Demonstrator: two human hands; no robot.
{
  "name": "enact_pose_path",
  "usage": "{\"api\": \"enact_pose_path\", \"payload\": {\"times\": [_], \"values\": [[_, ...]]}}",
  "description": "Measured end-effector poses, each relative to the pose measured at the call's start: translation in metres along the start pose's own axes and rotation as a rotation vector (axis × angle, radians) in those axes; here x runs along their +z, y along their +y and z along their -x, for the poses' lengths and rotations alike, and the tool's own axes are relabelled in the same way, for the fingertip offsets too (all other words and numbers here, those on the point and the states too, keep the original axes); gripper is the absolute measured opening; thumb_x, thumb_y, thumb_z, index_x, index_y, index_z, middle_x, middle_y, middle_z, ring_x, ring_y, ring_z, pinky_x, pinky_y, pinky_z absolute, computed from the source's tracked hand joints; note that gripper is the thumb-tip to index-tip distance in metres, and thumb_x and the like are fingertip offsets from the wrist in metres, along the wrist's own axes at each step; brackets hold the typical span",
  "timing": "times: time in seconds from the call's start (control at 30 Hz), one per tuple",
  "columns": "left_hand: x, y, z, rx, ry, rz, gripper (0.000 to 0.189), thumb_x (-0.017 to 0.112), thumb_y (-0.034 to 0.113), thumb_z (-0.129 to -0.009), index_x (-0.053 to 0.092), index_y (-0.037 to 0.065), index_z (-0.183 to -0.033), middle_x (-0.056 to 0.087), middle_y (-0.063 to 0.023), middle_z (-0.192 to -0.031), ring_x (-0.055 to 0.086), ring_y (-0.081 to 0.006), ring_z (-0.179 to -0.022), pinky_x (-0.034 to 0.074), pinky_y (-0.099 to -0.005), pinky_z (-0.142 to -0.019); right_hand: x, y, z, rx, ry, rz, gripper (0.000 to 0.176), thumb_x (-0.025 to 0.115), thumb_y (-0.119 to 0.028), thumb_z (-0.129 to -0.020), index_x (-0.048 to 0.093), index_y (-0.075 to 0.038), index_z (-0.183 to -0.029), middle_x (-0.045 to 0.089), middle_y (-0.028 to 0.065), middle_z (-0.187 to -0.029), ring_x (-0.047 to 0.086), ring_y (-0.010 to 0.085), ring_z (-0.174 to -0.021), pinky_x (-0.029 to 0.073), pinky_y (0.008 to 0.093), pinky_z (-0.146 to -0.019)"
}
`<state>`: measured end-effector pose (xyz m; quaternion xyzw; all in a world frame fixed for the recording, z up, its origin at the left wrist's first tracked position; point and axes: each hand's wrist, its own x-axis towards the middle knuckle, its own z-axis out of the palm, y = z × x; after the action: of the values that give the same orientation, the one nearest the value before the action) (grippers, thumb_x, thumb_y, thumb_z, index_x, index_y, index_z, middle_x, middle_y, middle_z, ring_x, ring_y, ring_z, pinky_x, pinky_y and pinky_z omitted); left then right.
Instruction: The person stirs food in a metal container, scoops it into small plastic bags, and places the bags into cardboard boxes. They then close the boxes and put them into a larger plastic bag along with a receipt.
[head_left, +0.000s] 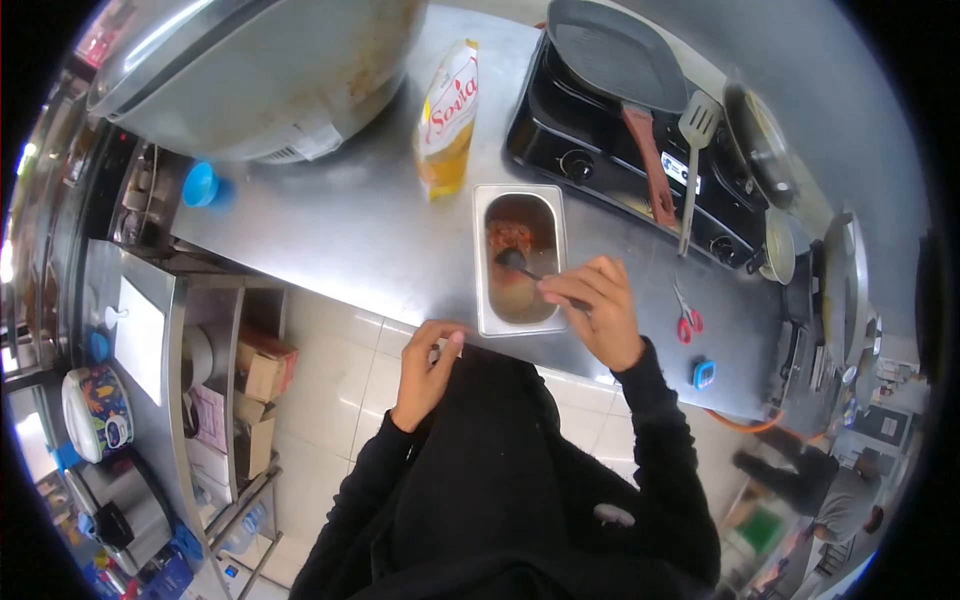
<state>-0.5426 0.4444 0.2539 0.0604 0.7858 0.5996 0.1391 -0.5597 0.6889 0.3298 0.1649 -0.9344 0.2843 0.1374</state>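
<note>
My right hand (600,310) is closed around the handle of a dark spoon (528,270). The spoon's bowl dips into a rectangular metal container (480,262), touching reddish, chunky food (510,236) at its far end. Paler, cloudy liquid or residue covers the near end of the container. At the counter's front edge, left of the container, is my left hand (430,368), its fingers curled. A small dark bit shows between thumb and fingers; I cannot make out what it is. Behind the container stands a yellow and white Sovia oil pouch (448,125).
A black two-burner stove (560,135) at the right carries a square grill pan (618,55) and a slotted turner (698,125). Red-handled scissors (688,322) and a blue device (704,374) lie nearer. A large metal vessel (270,80) and blue cup (201,184) stand left.
</note>
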Motion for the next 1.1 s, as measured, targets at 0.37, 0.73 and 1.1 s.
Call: {"api": "enact_pose_path", "payload": {"times": [0.37,0.73,1.1], "values": [[0.006,-0.005,0.0,0.027,-0.09,0.024,0.018,0.055,0.02,-0.09,0.063,0.004,-0.095,0.06,-0.0081,-0.1,0.053,-0.0224,-0.096,0.044,-0.0305,-0.076,0.03,0.02,-0.019,-0.033,-0.012,0.024,0.028,0.063,0.0,-0.064,0.068,-0.012,-0.089,0.064,-0.0009,-0.084,0.052,0.0214,-0.08,0.041,0.0331,-0.074],[-0.002,-0.006,-0.002,-0.046,-0.144,0.136,0.02,0.052,0.021,-0.092,0.063,0.005,-0.097,0.059,-0.0054,-0.105,0.055,-0.0165,-0.096,0.043,-0.0274,-0.077,-0.024,-0.023,0.007,0.01,-0.063,-0.087,0.02,0.068,0.0,-0.069,0.069,-0.011,-0.085,0.066,0.0004,-0.087,0.051,0.0189,-0.075,0.04,0.0298,-0.069],[-0.014,-0.01,-0.008,-0.166,-0.183,0.298,0.025,0.049,0.022,-0.095,0.062,0.001,-0.098,0.062,-0.0049,-0.088,0.057,-0.0122,-0.085,0.044,-0.0246,-0.074,-0.022,-0.01,0.034,0.449,0.499,-0.473,0.009,0.063,-0.008,-0.081,0.067,-0.002,-0.086,0.068,0.0076,-0.086,0.055,0.0184,-0.075,0.04,0.0279,-0.071]]}}
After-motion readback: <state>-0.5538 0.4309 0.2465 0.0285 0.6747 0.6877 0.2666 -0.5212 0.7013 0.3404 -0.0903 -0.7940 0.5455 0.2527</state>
